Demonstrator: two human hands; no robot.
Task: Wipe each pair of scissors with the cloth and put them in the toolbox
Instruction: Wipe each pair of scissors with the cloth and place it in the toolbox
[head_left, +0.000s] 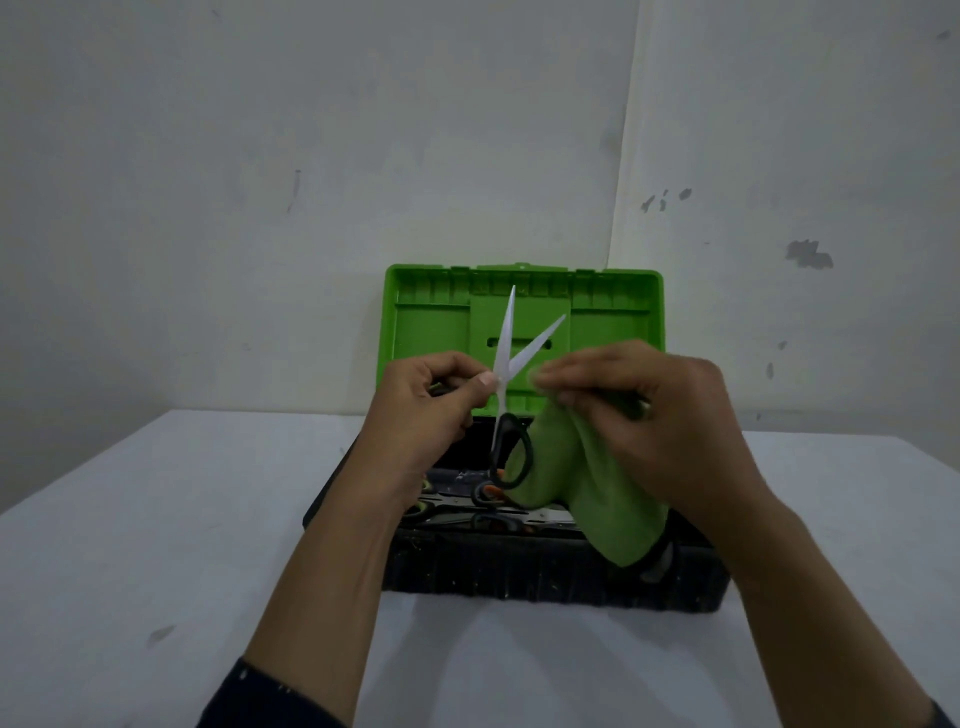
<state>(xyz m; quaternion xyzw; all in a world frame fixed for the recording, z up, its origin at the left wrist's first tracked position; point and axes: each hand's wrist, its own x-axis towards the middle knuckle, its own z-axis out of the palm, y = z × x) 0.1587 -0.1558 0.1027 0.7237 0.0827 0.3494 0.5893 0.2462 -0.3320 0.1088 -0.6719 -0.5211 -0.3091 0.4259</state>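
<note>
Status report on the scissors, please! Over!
Left hand holds open scissors, blades up, above the toolbox. Right hand grips cloth beside the blades. More scissors in the toolbox. Nothing in the way.

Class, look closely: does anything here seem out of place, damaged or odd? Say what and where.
The scissors, pinched near the pivot by the left hand, gape in a V with bare tips pointing up, close to the right hand holding the green cloth. The black front wall of the toolbox is speckled.
</note>
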